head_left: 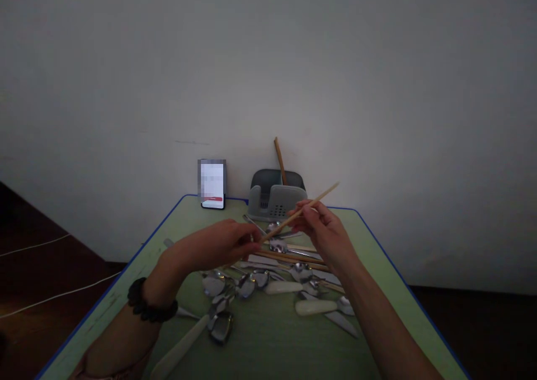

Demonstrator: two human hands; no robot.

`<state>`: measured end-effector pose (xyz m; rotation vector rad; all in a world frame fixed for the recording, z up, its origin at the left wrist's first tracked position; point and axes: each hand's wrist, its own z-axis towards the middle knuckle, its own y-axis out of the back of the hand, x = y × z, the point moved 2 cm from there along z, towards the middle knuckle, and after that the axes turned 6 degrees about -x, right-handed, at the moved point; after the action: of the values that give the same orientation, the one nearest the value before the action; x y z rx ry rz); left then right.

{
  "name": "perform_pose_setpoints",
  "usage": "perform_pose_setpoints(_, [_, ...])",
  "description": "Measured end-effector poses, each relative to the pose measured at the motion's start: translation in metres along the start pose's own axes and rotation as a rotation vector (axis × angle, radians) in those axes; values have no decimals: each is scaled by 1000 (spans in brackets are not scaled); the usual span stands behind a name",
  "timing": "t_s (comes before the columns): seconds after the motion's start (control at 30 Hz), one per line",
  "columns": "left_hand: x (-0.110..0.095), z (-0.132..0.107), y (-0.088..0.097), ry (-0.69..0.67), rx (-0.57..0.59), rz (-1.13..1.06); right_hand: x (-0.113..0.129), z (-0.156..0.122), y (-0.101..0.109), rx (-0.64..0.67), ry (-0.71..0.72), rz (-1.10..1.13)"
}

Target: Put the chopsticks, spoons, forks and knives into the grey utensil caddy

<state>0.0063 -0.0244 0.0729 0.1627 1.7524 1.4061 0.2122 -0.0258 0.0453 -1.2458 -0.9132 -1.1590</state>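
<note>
Pale-handled utensil (182, 347) nearest, on worktop (277, 352). Beyond: tilted chopstick (278, 229) in closely pinched fingers (247, 249) of left hand (226, 238) and right hand (326, 231).

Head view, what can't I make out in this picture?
All in the head view:
Phone: screen writing, masked by pixel blocks and too small.
Brown stick or sticks: lower end, hidden behind the front wall of the grey holder; one or two, I can't tell.
Pale stick in the right grip: lower end, lost in blur at the left grip.
Pale handle: end cut off by the bottom edge.
</note>
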Motion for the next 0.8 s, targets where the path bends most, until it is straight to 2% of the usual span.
perform_pose_setpoints(0.17, [13,-1,2,70,10,27,4,4,6,-98,2,45])
perform_pose_setpoints(0.3, [20,-2,1,49,9,16,4,5,9,-130,7,72])
perform_pose_setpoints(0.57, [21,-4,4,-20,-13,83,2,6,10,-105,25,45])
perform_pose_setpoints(0.8, [17,-2,5,4,-43,103,3,6,11,-43,37,22])
